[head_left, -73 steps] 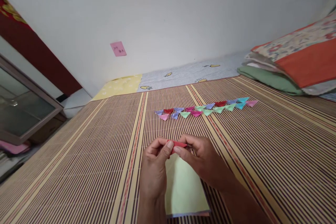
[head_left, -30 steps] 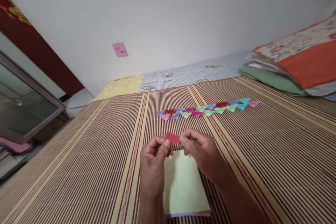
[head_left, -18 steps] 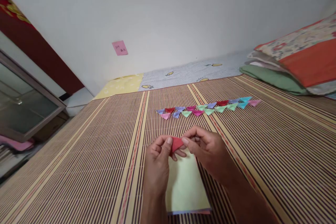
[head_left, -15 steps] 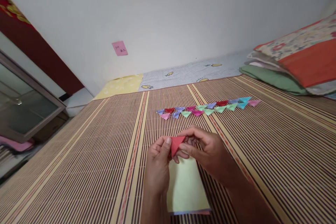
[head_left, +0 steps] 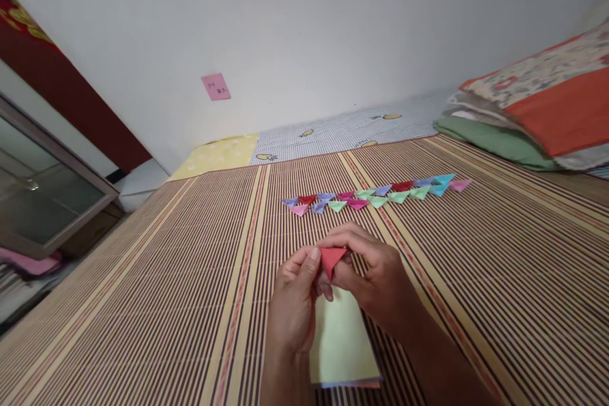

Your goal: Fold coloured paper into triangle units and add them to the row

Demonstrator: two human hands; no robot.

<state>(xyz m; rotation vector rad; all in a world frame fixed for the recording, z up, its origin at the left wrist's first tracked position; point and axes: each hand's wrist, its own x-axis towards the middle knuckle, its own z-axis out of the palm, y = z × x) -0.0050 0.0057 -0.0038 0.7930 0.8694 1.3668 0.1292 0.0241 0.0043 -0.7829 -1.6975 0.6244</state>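
Observation:
A small red folded paper triangle (head_left: 332, 260), point downward, is held up between both hands. My left hand (head_left: 295, 295) pinches its left corner, thumb in front. My right hand (head_left: 375, 273) closes around its right side, with the index finger along the top edge and the thumb partly hidden behind the paper. Below the hands lies a stack of pale green paper (head_left: 345, 342), with blue and pink edges showing at the near end. Farther off, two rows of folded paper triangles (head_left: 358, 203) in several colours lie on the striped mat.
The striped bamboo mat (head_left: 181, 279) spreads under everything. Folded bedding and a pillow (head_left: 561, 111) are piled at the right. Patterned cloth (head_left: 328, 133) runs along the wall, where a pink note (head_left: 216, 86) is stuck. A glass-fronted cabinet (head_left: 45, 184) stands at the left.
Both hands and the red paper triangle have shifted slightly right. My right thumb, earlier in front of the triangle, is now partly behind it. The triangle rows have not moved.

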